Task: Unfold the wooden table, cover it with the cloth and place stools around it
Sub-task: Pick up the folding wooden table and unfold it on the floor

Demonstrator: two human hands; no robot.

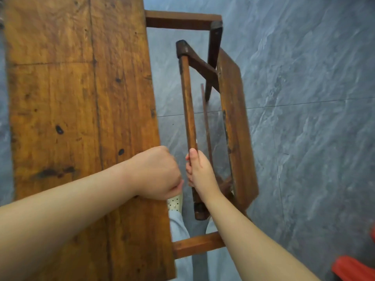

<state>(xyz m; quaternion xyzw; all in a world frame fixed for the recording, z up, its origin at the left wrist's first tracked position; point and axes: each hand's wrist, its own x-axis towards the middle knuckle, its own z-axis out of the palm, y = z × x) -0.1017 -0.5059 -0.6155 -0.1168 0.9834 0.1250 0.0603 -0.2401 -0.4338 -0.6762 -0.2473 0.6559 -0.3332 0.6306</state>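
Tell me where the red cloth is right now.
In the head view, the red cloth lies on the grey floor at the bottom right corner, right of the right hand and the folding table frame.

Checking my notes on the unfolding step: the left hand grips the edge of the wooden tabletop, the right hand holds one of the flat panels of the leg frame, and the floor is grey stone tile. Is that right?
Not quite. In the head view the right hand is wrapped around the round wooden rail of the leg frame, not a flat panel. The rest holds: the left hand grips the edge of the wooden tabletop, and the floor is grey stone tile.
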